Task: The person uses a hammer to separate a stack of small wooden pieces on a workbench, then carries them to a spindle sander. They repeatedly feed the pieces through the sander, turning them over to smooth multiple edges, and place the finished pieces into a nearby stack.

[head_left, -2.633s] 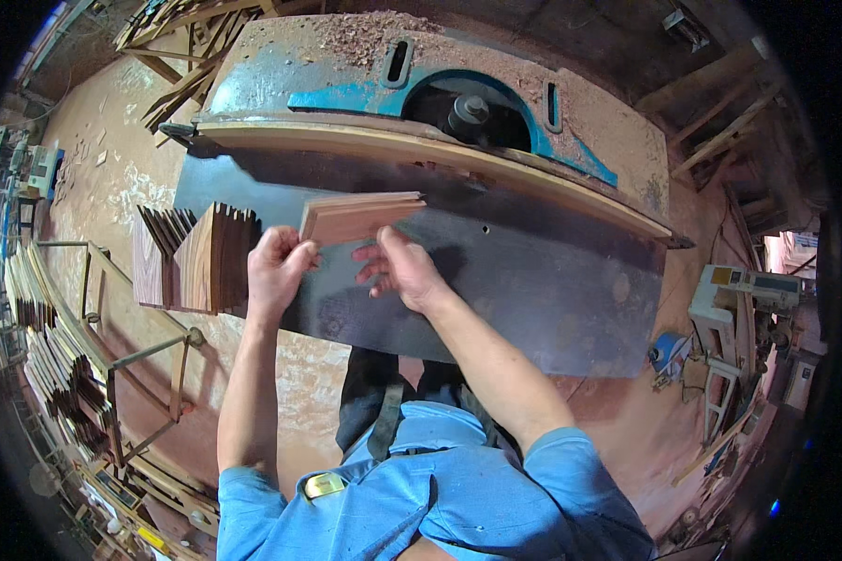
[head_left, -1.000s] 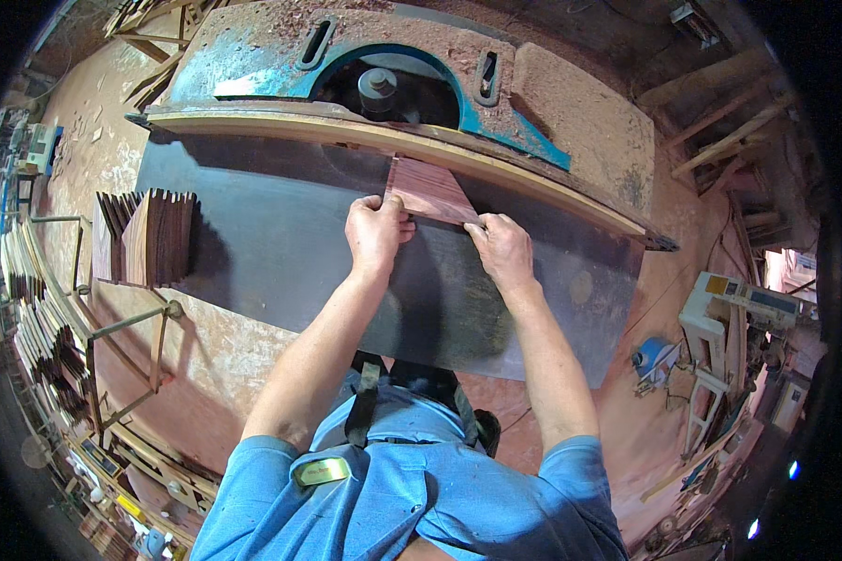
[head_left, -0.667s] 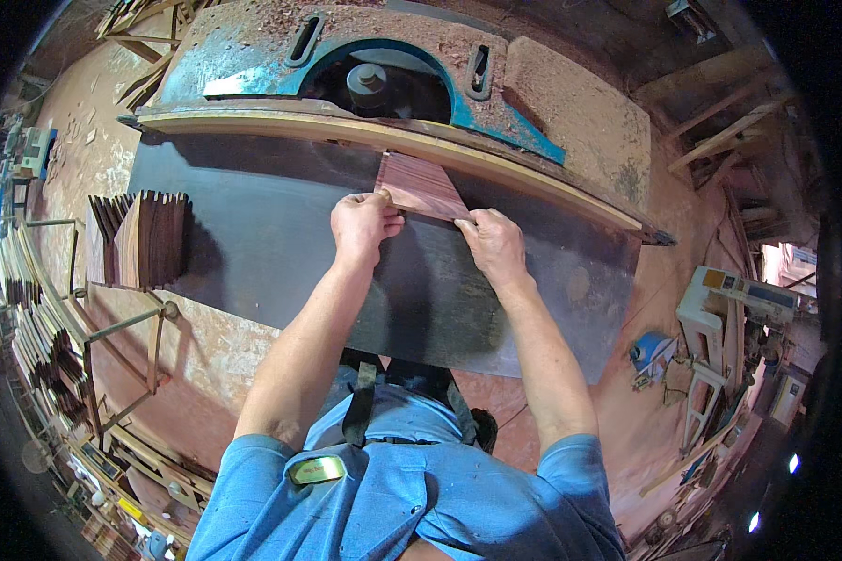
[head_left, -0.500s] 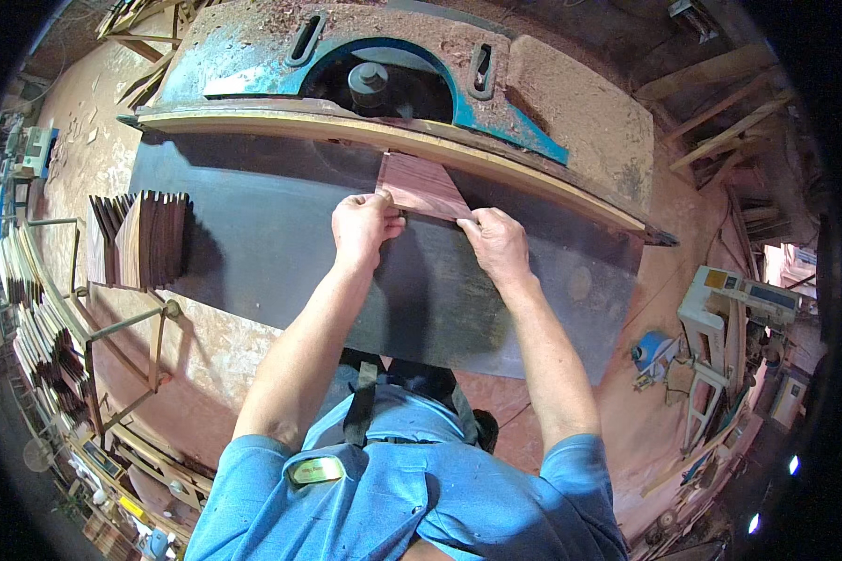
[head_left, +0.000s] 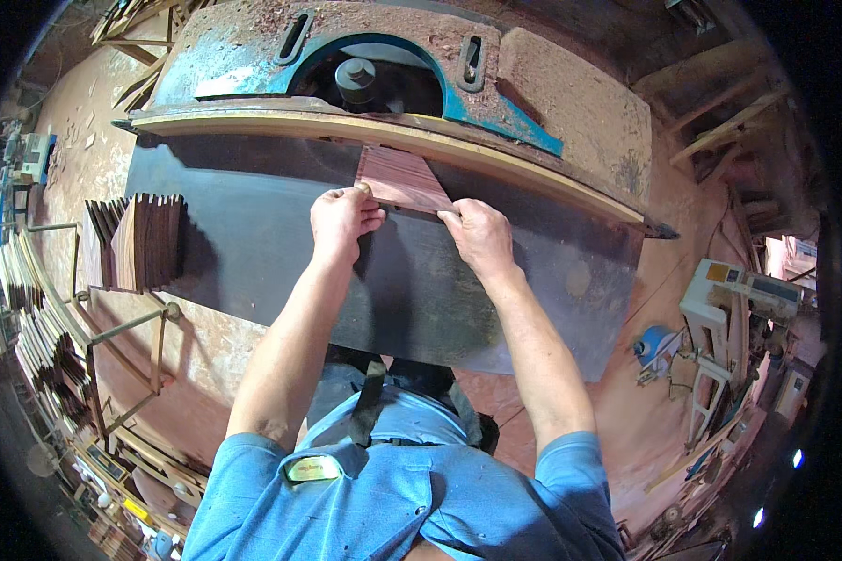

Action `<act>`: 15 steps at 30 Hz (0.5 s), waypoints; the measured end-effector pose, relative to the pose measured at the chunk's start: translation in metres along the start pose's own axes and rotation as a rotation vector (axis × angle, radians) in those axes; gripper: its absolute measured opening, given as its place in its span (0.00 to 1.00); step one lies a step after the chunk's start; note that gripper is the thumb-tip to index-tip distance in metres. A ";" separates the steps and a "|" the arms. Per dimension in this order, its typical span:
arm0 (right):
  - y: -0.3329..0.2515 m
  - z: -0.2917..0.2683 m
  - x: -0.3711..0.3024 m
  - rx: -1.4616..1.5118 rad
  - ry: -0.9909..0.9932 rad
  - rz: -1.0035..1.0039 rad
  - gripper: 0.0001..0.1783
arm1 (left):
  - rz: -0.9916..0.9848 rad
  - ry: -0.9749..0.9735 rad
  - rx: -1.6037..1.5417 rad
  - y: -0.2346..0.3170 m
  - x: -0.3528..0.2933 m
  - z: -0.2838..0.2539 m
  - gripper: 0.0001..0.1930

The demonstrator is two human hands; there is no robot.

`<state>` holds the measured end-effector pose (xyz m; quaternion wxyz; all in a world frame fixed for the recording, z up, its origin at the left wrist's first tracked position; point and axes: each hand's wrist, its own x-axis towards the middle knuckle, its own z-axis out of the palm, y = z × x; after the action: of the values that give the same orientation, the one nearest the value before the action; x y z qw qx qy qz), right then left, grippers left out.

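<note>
**L hand (head_left: 340, 220) & R hand (head_left: 478, 234) pinching striped red-brown wood pc (head_left: 402, 178) at spindle-moulder fence (head_left: 524, 173)**

Person in blue shirt (head_left: 374, 500) is standing at the near side of the dark metal table (head_left: 271, 220), both forearms reaching fwd. L hand is pinching the pc's near L corner btwn thumb & fingers, other fingers curling under. R hand is pinching the near R corner, thumb on the edge, fingers bending. Pc is sitting over the table, btwn the hands & the fence, R edge slanting, narrower end facing the fence. Far edge is meeting the fence's front, approx; exact contact isn't showing clearly. Can't tell if pc is lying fully flat.

Behind the fence, a teal guard (head_left: 533, 131) is arching around a metal spindle (head_left: 355, 79); sawdust (head_left: 580, 98) is covering the machine top. At the table's L end, a stack of dark wood boards w/ pointed tops (head_left: 150, 243) is standing on edge, well apart from L hand. Further L, a metal-frame rack (head_left: 126, 327) is standing on the floor (head_left: 220, 360), more boards (head_left: 51, 360) leaning nearby. Far R, a blue round object (head_left: 660, 346) is lying on the floor.
</note>
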<state>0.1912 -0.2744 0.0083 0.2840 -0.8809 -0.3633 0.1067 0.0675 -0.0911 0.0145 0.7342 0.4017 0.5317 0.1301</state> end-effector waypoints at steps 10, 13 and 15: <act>-0.004 0.003 -0.001 -0.153 0.042 -0.061 0.18 | -0.002 -0.021 0.024 0.003 0.002 -0.003 0.09; -0.010 0.003 0.001 -0.143 0.023 -0.055 0.18 | -0.016 -0.016 -0.005 0.003 0.006 -0.007 0.09; -0.010 0.003 0.001 -0.142 0.011 -0.052 0.17 | -0.012 -0.011 -0.004 0.003 0.006 -0.007 0.09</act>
<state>0.1849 -0.2667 0.0121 0.2256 -0.8895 -0.3914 0.0686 0.0641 -0.0820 0.0121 0.7388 0.3977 0.5297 0.1243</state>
